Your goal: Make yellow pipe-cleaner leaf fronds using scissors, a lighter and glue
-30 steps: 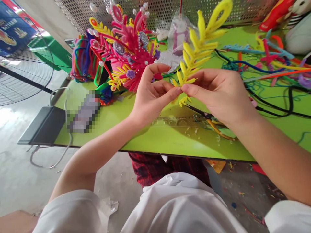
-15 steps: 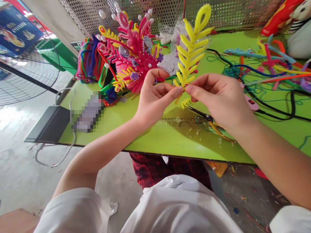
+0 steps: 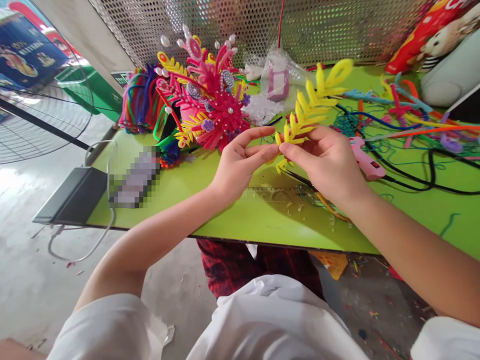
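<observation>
A yellow pipe-cleaner leaf (image 3: 305,107) with a looped tip leans up to the right above the table. My right hand (image 3: 330,162) pinches its lower part between thumb and fingers. At the leaf's bottom end, my left hand (image 3: 243,162) closes thumb and fingertips on it. Just under my right hand lie scissors (image 3: 332,207) with dark blades and yellowish handles, partly covered by the hand. A small yellow pipe-cleaner piece (image 3: 284,165) lies by their tips. Beneath both hands is a clear ruler (image 3: 264,195) on the green table (image 3: 225,220).
A pink pipe-cleaner flower arrangement (image 3: 217,100) stands at the back, beside bundled pipe cleaners (image 3: 140,100). A pink glue gun (image 3: 367,160) with a black cord lies right. Loose pipe cleaners (image 3: 408,107) are scattered behind it. A phone (image 3: 137,177) and grey box (image 3: 71,192) sit left.
The leaf has tilted from nearly upright to leaning right, and its tip is lower. My right hand has shifted slightly left and down. The view has tipped a little, revealing more of the glue gun.
</observation>
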`<state>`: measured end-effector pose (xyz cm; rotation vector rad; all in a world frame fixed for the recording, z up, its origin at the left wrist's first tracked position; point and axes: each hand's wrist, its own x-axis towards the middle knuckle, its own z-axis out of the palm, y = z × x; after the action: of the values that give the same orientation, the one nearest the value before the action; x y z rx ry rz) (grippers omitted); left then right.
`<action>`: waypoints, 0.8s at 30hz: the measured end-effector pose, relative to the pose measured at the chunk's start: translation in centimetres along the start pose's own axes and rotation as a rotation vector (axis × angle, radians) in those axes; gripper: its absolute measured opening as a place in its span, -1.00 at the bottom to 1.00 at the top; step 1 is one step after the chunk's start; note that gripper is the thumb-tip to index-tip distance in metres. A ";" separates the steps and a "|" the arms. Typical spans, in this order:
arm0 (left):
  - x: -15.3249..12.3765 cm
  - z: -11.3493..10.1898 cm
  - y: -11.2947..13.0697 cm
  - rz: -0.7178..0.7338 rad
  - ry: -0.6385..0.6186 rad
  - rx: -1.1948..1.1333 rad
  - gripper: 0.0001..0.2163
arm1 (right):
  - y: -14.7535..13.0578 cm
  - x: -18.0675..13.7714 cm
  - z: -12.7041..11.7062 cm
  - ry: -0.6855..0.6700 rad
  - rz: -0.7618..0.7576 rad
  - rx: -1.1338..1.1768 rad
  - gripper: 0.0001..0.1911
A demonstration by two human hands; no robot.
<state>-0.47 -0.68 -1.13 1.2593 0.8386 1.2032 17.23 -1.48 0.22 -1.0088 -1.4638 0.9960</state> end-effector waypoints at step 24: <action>1.5 -2.0 2.2 0.092 -0.217 0.299 -0.71 | -0.5 -0.4 -1.3 -0.239 0.128 -0.136 -0.70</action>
<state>-2.43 1.07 0.87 1.6550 0.8272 1.0143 18.53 -1.91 0.73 -1.1224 -1.6983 1.1534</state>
